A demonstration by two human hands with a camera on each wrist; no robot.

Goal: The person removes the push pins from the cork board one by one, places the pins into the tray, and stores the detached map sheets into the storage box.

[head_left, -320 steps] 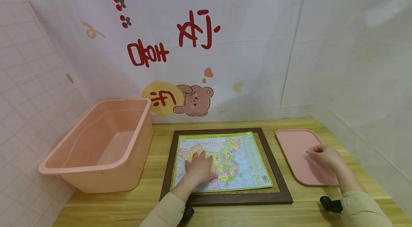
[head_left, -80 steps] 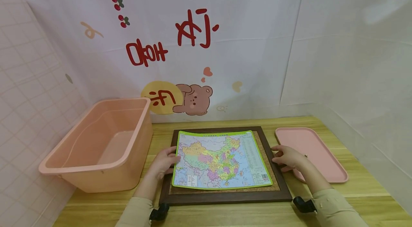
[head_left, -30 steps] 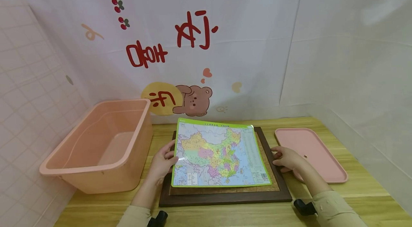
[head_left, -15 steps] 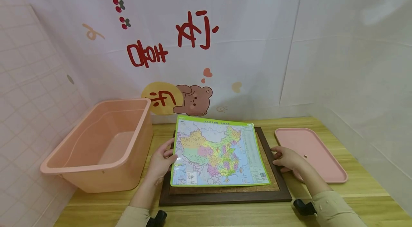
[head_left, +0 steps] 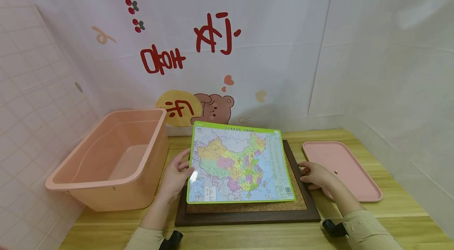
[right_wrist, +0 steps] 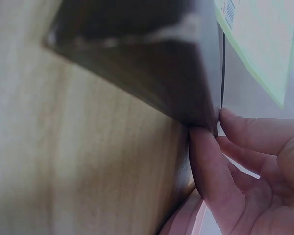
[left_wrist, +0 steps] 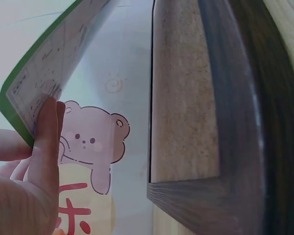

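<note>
The left hand (head_left: pixel 173 181) pinches the left edge of the green-bordered colourful map sheet (head_left: pixel 238 163), thumb on its face and fingers behind. The sheet is tilted up, its far edge raised above the dark wooden frame with a cork inlay (head_left: pixel 305 202) and its near edge low over the cork. The right hand (head_left: pixel 315 175) rests on the frame's right rail with loosely bent fingers, gripping nothing. A pink plastic tub (head_left: pixel 106 163) stands left; a flat pink tray (head_left: pixel 351 175) lies right on the wooden table (head_left: pixel 408 218).
</note>
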